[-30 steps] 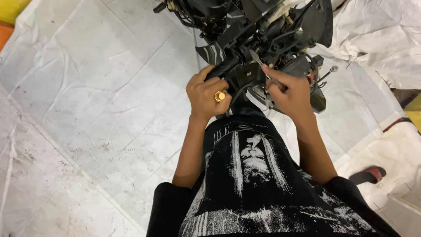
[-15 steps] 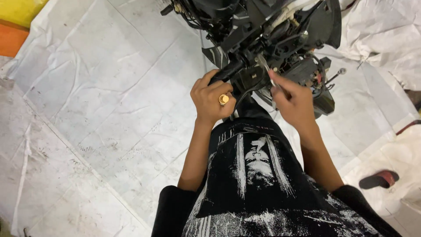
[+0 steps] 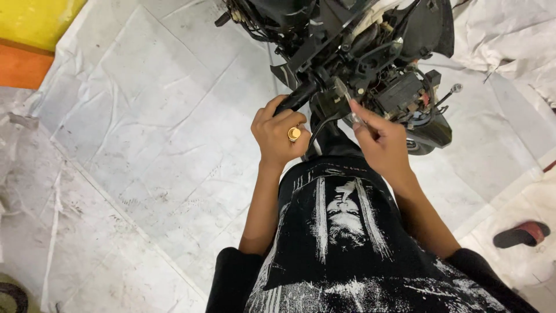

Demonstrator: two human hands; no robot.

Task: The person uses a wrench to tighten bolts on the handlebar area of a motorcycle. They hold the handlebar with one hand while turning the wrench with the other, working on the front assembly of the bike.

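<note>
- I look down from the head camera at a floor covered with a white sheet (image 3: 145,133); it is creased and carries grey dirt marks.
- At the top left corner I see a yellow panel (image 3: 35,20) with an orange strip (image 3: 23,66) just under it, both flat and plain.
- At the top right lies a crumpled white cloth (image 3: 504,40), and at the right edge a dark sandal with a red part (image 3: 524,233) rests on the floor.
- A black motorcycle front (image 3: 359,52), stripped of covers so that cables and brackets show, stands at the top centre.
- My left hand (image 3: 278,136) is closed around the black handlebar grip (image 3: 296,97); a gold ring (image 3: 294,134) sits on one finger.
- My right hand (image 3: 382,142) is closed on a thin metal tool (image 3: 346,98), pinched between thumb and fingers; its tip points up toward the parts just beside the grip.
- The two hands are near each other, both in front of my black shirt with a white print (image 3: 341,232).
- I cannot see any readable label or package.
</note>
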